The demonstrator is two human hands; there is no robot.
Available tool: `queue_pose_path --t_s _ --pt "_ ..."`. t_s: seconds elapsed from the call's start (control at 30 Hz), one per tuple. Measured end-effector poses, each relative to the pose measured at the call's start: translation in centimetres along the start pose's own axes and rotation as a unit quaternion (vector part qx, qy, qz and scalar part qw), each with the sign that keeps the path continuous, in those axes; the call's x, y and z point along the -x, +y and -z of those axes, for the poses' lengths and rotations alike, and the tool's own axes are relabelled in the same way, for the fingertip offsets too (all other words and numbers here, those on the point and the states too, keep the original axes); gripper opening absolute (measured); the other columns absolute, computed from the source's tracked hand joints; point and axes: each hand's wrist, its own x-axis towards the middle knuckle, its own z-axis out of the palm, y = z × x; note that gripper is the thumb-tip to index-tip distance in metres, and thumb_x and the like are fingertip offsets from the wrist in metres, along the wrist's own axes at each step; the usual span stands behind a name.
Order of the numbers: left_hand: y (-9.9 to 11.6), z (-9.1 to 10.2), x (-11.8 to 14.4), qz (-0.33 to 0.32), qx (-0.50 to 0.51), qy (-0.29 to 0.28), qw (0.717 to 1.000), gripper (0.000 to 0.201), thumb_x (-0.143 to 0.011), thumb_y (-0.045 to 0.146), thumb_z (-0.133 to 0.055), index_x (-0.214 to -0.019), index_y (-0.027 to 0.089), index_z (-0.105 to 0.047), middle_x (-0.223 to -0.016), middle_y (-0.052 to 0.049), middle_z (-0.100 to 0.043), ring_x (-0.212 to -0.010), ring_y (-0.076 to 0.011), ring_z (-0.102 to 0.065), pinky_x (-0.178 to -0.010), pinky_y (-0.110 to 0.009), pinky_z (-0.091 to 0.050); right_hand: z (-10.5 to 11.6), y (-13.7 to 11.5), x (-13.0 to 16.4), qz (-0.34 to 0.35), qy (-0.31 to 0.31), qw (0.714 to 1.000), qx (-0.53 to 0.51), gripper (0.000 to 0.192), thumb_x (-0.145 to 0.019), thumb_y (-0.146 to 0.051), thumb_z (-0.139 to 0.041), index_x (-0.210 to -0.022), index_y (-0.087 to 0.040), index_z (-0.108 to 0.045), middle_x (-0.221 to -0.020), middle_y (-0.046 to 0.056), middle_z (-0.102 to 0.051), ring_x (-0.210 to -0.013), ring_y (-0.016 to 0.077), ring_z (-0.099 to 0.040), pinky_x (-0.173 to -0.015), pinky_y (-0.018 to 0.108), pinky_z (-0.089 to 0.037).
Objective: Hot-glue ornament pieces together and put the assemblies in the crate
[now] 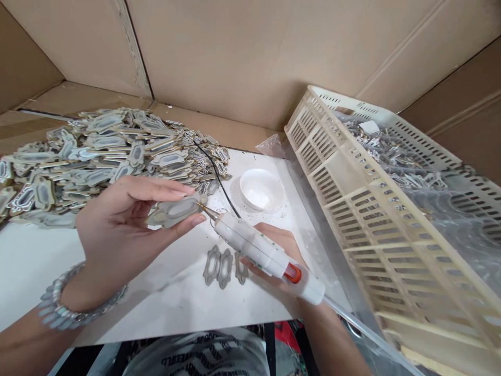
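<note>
My left hand [125, 227] pinches a flat ornate frame piece [174, 211] with a pale oval centre, holding it above the white work board [188, 303]. My right hand [279, 261] grips a white glue gun [266, 253] with an orange trigger. Its metal nozzle touches the right end of the held piece. Three flat grey frame cutouts [224, 267] lie on the board just below the gun. A beaded bracelet sits on my left wrist.
A big heap of the same frame pieces [102, 151] covers the far left. A small white bowl [261, 189] stands beyond the gun, with a black cord beside it. A cream slotted plastic crate [391, 209] of parts in plastic film fills the right. Cardboard walls stand behind.
</note>
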Motion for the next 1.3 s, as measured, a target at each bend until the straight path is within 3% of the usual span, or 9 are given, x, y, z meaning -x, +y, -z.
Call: queue_pose_path --t_s 0.17,0.6,0.77,0.93,1.07,1.17,1.3 --pt "0.2 -0.1 0.2 0.033 -0.013 0.014 0.999 0.031 -0.066 0.007 -0.085 -0.086 0.023 -0.067 -0.086 0.0 -0.073 -0.088 -0.0177 -0.073 -0.083 -0.031 -0.066 0.0 0.0 0.0 -0.004 0.002 1.0 0.001 0.007 -0.087 -0.027 -0.068 -0.083 -0.022 -0.07 -0.079 0.004 -0.068 -0.067 0.0168 -0.064 -0.064 0.028 -0.054" --pt "-0.2 0.2 -0.1 0.016 -0.022 0.018 0.999 0.027 -0.069 0.008 -0.084 -0.085 0.019 -0.066 -0.091 -0.002 -0.074 -0.091 -0.0174 -0.074 -0.08 -0.026 -0.066 0.1 -0.6 -0.2 -0.008 0.008 1.0 -0.009 0.012 -0.081 -0.017 -0.07 -0.075 -0.022 -0.062 -0.08 0.001 -0.065 -0.069 0.0157 -0.063 -0.064 0.027 -0.05" --pt "-0.9 0.3 -0.4 0.019 0.023 -0.002 1.0 0.032 -0.067 0.011 -0.087 -0.087 0.019 -0.064 -0.085 0.0 -0.073 -0.087 -0.0147 -0.074 -0.076 -0.02 -0.063 -0.1 -0.6 -0.4 -0.064 0.074 0.995 -0.012 0.019 -0.086 -0.03 -0.066 -0.071 -0.023 -0.056 -0.073 0.001 -0.06 -0.066 0.0165 -0.059 -0.061 0.029 -0.046" --pt "-1.8 0.6 -1.2 0.068 0.016 -0.008 0.998 0.038 -0.067 0.02 -0.088 -0.088 0.02 -0.057 -0.084 0.0 -0.071 -0.077 -0.014 -0.072 -0.049 -0.015 -0.055 0.0 -0.2 -0.4 -0.103 0.112 0.988 0.026 0.024 -0.087 -0.034 -0.061 -0.069 -0.023 -0.049 -0.066 -0.002 -0.048 -0.059 0.0143 -0.047 -0.055 0.028 -0.039" --pt "-4.6 2.6 -3.7 0.04 -0.064 0.031 0.997 0.046 -0.065 0.038 -0.089 -0.09 0.02 -0.054 -0.083 0.0 -0.066 -0.079 -0.0141 -0.07 -0.065 -0.024 -0.059 0.2 -0.3 -0.6 -0.101 0.106 0.989 0.034 0.029 -0.087 -0.034 -0.058 -0.066 -0.023 -0.042 -0.067 -0.002 -0.047 -0.062 0.0139 -0.047 -0.056 0.027 -0.038" --pt "-8.0 4.8 -6.9 0.035 -0.142 0.075 0.986 0.052 -0.064 0.038 -0.09 -0.095 0.017 -0.054 -0.082 0.001 -0.063 -0.083 -0.0142 -0.069 -0.061 -0.022 -0.056 0.1 -0.3 -0.6 -0.092 0.108 0.989 0.03 0.029 -0.087 -0.034 -0.059 -0.066 -0.022 -0.043 -0.068 -0.001 -0.048 -0.061 0.0132 -0.046 -0.055 0.027 -0.038" --pt "-12.6 6.9 -10.8 0.111 -0.324 0.129 0.931 0.062 -0.062 0.033 -0.093 -0.105 0.011 -0.055 -0.087 0.004 -0.064 -0.087 -0.0145 -0.069 -0.075 -0.029 -0.06 0.0 -0.1 -0.6 -0.095 0.119 0.988 0.037 0.028 -0.089 -0.038 -0.058 -0.068 -0.023 -0.047 -0.069 0.0 -0.052 -0.06 0.014 -0.048 -0.054 0.027 -0.04"
